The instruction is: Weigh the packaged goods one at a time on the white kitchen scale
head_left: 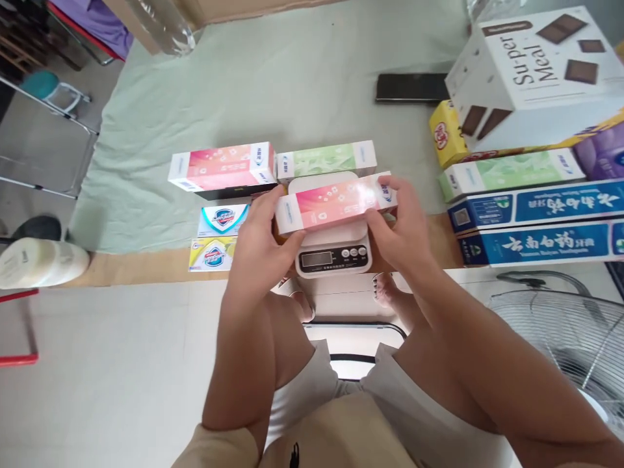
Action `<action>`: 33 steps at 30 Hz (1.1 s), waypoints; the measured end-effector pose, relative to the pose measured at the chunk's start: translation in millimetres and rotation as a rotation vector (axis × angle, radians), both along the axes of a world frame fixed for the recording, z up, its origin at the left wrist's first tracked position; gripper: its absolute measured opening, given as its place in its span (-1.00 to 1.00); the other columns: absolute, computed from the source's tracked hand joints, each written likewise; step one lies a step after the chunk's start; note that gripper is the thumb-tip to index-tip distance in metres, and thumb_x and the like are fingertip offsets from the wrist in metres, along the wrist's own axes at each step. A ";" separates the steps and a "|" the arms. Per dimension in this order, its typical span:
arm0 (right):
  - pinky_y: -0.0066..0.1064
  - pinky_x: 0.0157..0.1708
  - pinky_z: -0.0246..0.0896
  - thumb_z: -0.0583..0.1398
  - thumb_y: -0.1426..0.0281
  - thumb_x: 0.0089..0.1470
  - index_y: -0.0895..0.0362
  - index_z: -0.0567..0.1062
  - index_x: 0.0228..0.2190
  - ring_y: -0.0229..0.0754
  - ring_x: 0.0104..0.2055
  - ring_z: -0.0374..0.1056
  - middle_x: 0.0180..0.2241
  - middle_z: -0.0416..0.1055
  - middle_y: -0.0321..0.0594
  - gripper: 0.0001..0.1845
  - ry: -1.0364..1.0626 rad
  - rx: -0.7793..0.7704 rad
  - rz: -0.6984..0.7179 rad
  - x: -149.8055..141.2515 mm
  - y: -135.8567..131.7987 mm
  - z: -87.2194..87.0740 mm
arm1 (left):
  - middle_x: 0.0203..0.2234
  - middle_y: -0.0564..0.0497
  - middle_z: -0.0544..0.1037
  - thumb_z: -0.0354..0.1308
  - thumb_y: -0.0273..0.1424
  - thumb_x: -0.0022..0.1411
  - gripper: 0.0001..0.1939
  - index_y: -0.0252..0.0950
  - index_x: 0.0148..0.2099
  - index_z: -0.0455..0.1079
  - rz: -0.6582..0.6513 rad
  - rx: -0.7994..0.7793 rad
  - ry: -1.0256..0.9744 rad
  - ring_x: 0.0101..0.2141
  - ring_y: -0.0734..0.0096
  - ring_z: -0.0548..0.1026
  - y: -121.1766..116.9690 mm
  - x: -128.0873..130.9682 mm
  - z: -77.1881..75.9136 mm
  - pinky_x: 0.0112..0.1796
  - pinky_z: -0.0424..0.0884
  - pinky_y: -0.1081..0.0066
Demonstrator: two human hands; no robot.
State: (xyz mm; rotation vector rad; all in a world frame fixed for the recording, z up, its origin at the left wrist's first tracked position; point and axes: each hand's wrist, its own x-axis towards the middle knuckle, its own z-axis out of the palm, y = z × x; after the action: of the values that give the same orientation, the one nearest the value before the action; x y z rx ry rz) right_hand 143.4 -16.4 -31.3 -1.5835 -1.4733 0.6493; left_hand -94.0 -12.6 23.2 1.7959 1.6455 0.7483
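A pink toothpaste box (336, 203) lies across a white digital kitchen scale (336, 239), or just above it; I cannot tell which. My left hand (260, 237) grips its left end, and my right hand (397, 224) closes around the right end. Below the box the scale's dark display and several buttons show. Behind it lies a green toothpaste box (325, 160), with another pink toothpaste box (224, 166) to the left, above a dark item. Left of my left hand are a blue-and-white soap box (221, 220) and a yellow soap box (210, 254).
At right are a "Super Meal" box (536, 78), a yellow box (446, 133), a green box (521, 172) and blue toothpaste boxes (541, 244). A black phone (412, 88) lies behind. A white jar (43, 262) stands near the left table edge; a fan (570, 344) is at lower right.
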 end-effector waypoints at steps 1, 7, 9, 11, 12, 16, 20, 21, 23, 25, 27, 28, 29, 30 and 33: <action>0.17 0.30 0.37 0.23 0.27 0.14 0.04 0.37 0.18 0.12 0.24 0.44 0.21 0.46 0.02 -0.43 0.006 -0.011 -0.020 -0.1 1.4 -1.8 | 0.34 -0.19 0.42 0.27 -0.33 0.17 -0.22 -0.22 0.43 0.26 -0.004 -0.004 0.001 0.31 -0.11 0.45 0.9 -2.3 -1.5 0.29 0.47 -0.07; 0.22 0.34 0.30 0.19 0.23 0.26 -0.10 0.34 0.23 0.11 0.32 0.39 0.25 0.41 -0.11 -0.48 0.107 0.117 -0.023 7.4 1.2 -13.9 | 0.41 -0.04 0.35 0.30 -0.31 0.23 -0.24 -0.06 0.44 0.23 -0.033 0.053 -0.015 0.39 -0.06 0.35 2.9 -20.9 2.9 0.36 0.41 0.02; 0.18 0.33 0.31 0.18 0.22 0.28 -0.09 0.37 0.20 0.08 0.32 0.40 0.22 0.41 -0.14 -0.53 0.140 0.165 -0.034 7.8 1.9 -15.5 | 0.39 -0.05 0.38 0.31 -0.28 0.23 -0.24 -0.08 0.44 0.23 -0.040 0.023 0.011 0.39 -0.09 0.36 4.3 -26.3 7.2 0.37 0.40 0.00; 0.11 0.28 0.37 0.19 0.21 0.27 -0.08 0.41 0.16 0.04 0.24 0.44 0.15 0.45 -0.16 -0.56 0.145 0.181 -0.048 6.6 3.1 -15.2 | 0.42 -0.08 0.34 0.32 -0.25 0.21 -0.21 -0.13 0.45 0.23 -0.049 -0.029 0.050 0.43 -0.16 0.29 6.1 -30.1 10.1 0.40 0.35 -0.05; 0.08 0.25 0.39 0.19 0.20 0.27 -0.07 0.42 0.15 0.01 0.20 0.47 0.12 0.47 -0.16 -0.57 0.138 0.179 -0.050 5.8 3.7 -14.8 | 0.44 -0.09 0.31 0.33 -0.24 0.20 -0.19 -0.15 0.46 0.22 -0.047 -0.058 0.069 0.46 -0.20 0.23 7.0 -31.5 10.6 0.42 0.32 -0.09; 0.06 0.27 0.40 0.20 0.19 0.27 -0.09 0.42 0.16 -0.01 0.16 0.46 0.11 0.47 -0.16 -0.56 0.099 0.164 -0.033 5.0 5.1 -14.5 | 0.47 -0.09 0.25 0.36 -0.23 0.17 -0.12 -0.13 0.48 0.18 -0.051 -0.128 0.104 0.53 -0.28 0.03 8.6 -34.0 8.6 0.44 0.23 -0.19; 0.14 0.34 0.32 0.24 0.13 0.25 -0.15 0.36 0.24 0.06 0.28 0.38 0.25 0.38 -0.14 -0.44 0.100 0.142 0.028 9.1 6.3 -18.9 | 0.43 -0.05 0.34 0.35 -0.28 0.15 -0.19 -0.10 0.42 0.26 -0.066 -0.121 0.094 0.52 -0.24 0.08 8.3 -33.6 6.6 0.43 0.23 -0.20; 0.15 0.35 0.31 0.25 0.11 0.24 -0.15 0.34 0.25 0.07 0.30 0.36 0.27 0.36 -0.14 -0.41 0.101 0.134 0.046 10.2 7.0 -20.0 | 0.41 -0.06 0.36 0.34 -0.28 0.15 -0.20 -0.10 0.42 0.27 -0.056 -0.124 0.091 0.50 -0.23 0.13 8.4 -33.0 6.8 0.43 0.24 -0.20; 0.13 0.33 0.34 0.27 0.09 0.22 -0.14 0.31 0.26 0.07 0.29 0.37 0.28 0.36 -0.13 -0.37 0.112 0.120 0.082 12.4 8.9 -21.6 | 0.37 -0.08 0.42 0.32 -0.28 0.15 -0.18 -0.11 0.44 0.24 -0.032 -0.135 0.084 0.45 -0.21 0.24 8.7 -31.5 7.9 0.40 0.28 -0.19; 0.09 0.29 0.40 0.32 0.08 0.18 -0.13 0.30 0.25 0.07 0.28 0.39 0.28 0.36 -0.12 -0.33 0.142 0.098 0.122 15.1 11.2 -22.2 | 0.32 -0.10 0.47 0.31 -0.28 0.15 -0.13 -0.14 0.48 0.19 -0.014 -0.144 0.081 0.40 -0.20 0.31 9.1 -29.6 9.4 0.38 0.32 -0.16; 0.05 0.26 0.44 0.35 0.06 0.14 -0.14 0.27 0.25 0.07 0.29 0.40 0.30 0.35 -0.11 -0.28 0.185 0.076 0.165 18.6 13.7 -22.5 | 0.29 -0.12 0.49 0.30 -0.28 0.16 -0.11 -0.17 0.50 0.17 -0.006 -0.148 0.080 0.36 -0.18 0.37 9.2 -27.8 10.5 0.35 0.36 -0.11; 0.05 0.27 0.44 0.36 0.06 0.14 -0.15 0.26 0.26 0.07 0.30 0.40 0.32 0.34 -0.11 -0.26 0.200 0.069 0.184 20.6 14.8 -22.8 | 0.28 -0.12 0.50 0.30 -0.28 0.16 -0.12 -0.19 0.50 0.17 -0.005 -0.147 0.080 0.33 -0.16 0.40 9.2 -27.0 10.8 0.33 0.38 -0.08; 0.06 0.29 0.42 0.37 0.07 0.13 -0.16 0.25 0.26 0.07 0.31 0.39 0.32 0.33 -0.11 -0.25 0.205 0.066 0.199 22.7 15.8 -23.2 | 0.28 -0.12 0.50 0.30 -0.28 0.17 -0.13 -0.19 0.50 0.18 -0.003 -0.144 0.078 0.30 -0.14 0.42 9.2 -26.4 11.0 0.32 0.40 -0.07; 0.07 0.31 0.40 0.37 0.09 0.12 -0.16 0.24 0.26 0.07 0.32 0.38 0.32 0.33 -0.12 -0.25 0.201 0.067 0.209 24.8 16.7 -23.8 | 0.28 -0.12 0.49 0.30 -0.27 0.17 -0.13 -0.19 0.49 0.18 -0.002 -0.141 0.077 0.29 -0.13 0.44 9.2 -25.8 11.1 0.31 0.41 -0.06; 0.10 0.36 0.35 0.40 0.19 0.08 -0.17 0.23 0.26 0.06 0.32 0.38 0.30 0.35 -0.15 -0.21 0.173 0.077 0.226 29.8 18.7 -26.3 | 0.29 -0.09 0.50 0.31 -0.28 0.18 -0.16 -0.16 0.48 0.20 0.005 -0.139 0.070 0.28 -0.13 0.45 9.1 -24.6 11.6 0.32 0.39 -0.06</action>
State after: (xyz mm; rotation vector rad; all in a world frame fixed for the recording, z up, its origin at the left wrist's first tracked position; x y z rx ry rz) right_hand 173.2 2.3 -57.6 -1.2798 -1.5394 0.8266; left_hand -118.6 -3.5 34.8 1.7374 1.7044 0.5645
